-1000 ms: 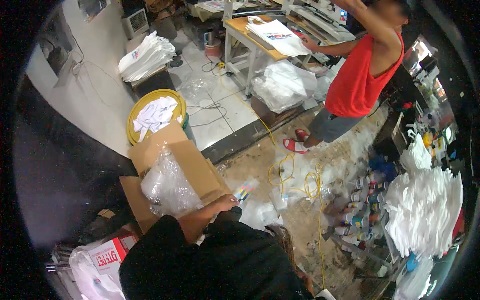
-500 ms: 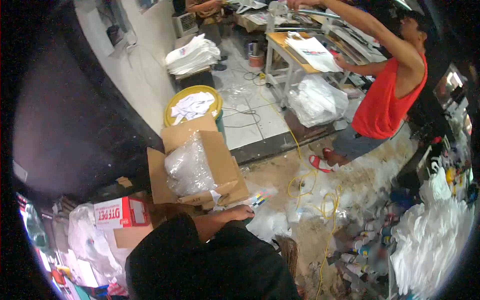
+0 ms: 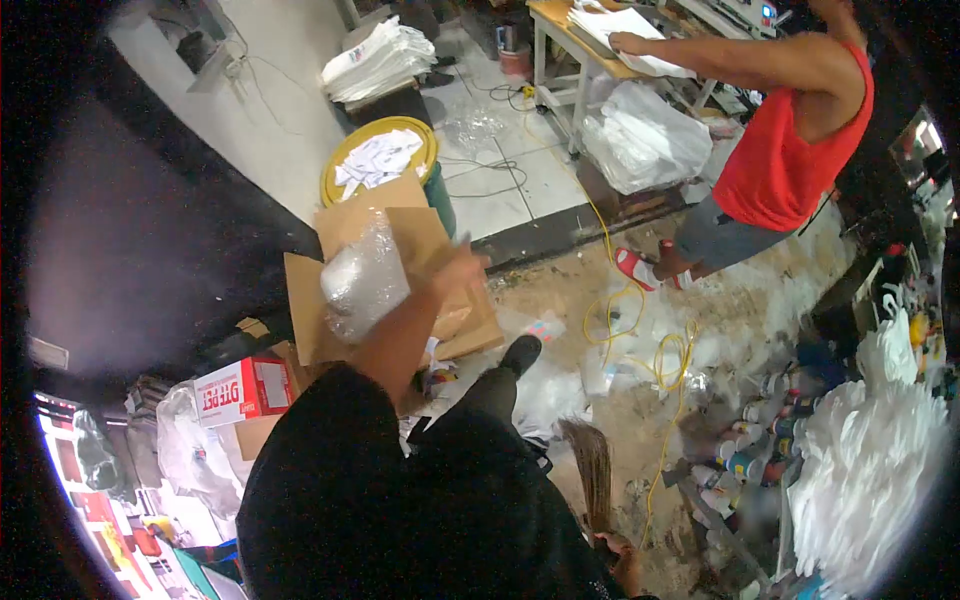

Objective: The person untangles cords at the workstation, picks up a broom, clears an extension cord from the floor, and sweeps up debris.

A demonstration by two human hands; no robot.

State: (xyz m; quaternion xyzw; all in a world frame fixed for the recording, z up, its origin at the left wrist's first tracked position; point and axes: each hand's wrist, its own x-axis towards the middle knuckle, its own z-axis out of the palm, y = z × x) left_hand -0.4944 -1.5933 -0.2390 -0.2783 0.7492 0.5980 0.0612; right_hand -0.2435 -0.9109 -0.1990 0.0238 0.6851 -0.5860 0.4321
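Note:
My left hand, blurred by motion, is over the right side of an open cardboard box; its fingers are too smeared to read. Clear plastic wrap bulges inside the box. At the bottom, my right hand is closed at the narrow end of a broom, whose bristles point up the view. My dark-covered foot is beside a small colored sheet on the floor.
A person in a red top stands at a table. Yellow cord loops over the floor. White bags are piled right; a yellow-rimmed bin is behind the box. A red-white carton sits left.
My left hand has moved up and away from the colored sheet to the box. My foot now shows beside the sheet, and more of the broom is visible. The other person's raised arm has come down.

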